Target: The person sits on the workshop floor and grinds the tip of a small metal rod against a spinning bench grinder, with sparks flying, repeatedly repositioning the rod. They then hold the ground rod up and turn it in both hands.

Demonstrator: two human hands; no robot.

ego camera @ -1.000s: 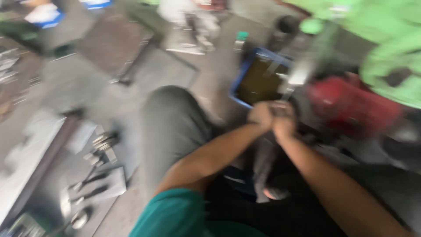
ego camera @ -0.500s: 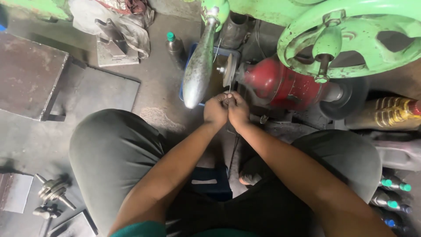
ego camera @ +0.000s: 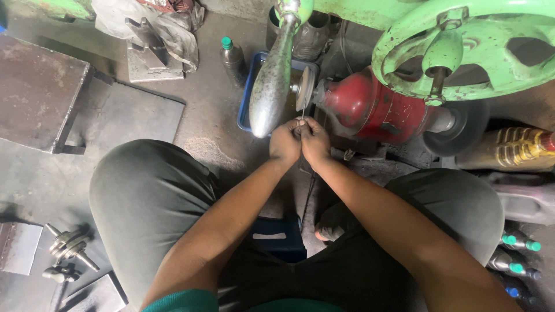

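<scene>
Gripping a thin wire (ego camera: 303,111) together, the left hand (ego camera: 285,143) and right hand (ego camera: 315,141) are closed and pressed side by side, knuckles touching. The wire rises from between the fingertips to the edge of a small grinding wheel (ego camera: 304,88), which sits on the left end of a red motor (ego camera: 370,108). Whether the wire touches the wheel cannot be told. Both forearms stretch forward from the bottom of the head view, between the person's knees in dark trousers.

Just left of the hands hangs a long grey metal handle (ego camera: 270,75), reaching down from a green machine whose large handwheel (ego camera: 468,49) fills the upper right. Behind the handle lies a blue tray (ego camera: 247,101) on the floor, and near it stands a dark bottle (ego camera: 232,56) with a green cap. A black buffing wheel (ego camera: 459,130) is on the motor's right end, with a yellow bottle (ego camera: 514,149) lying beside it. Far left sits a flat metal plate (ego camera: 37,92); at the lower left lie small metal fittings (ego camera: 68,248). A blue stool (ego camera: 280,237) shows between the legs.
</scene>
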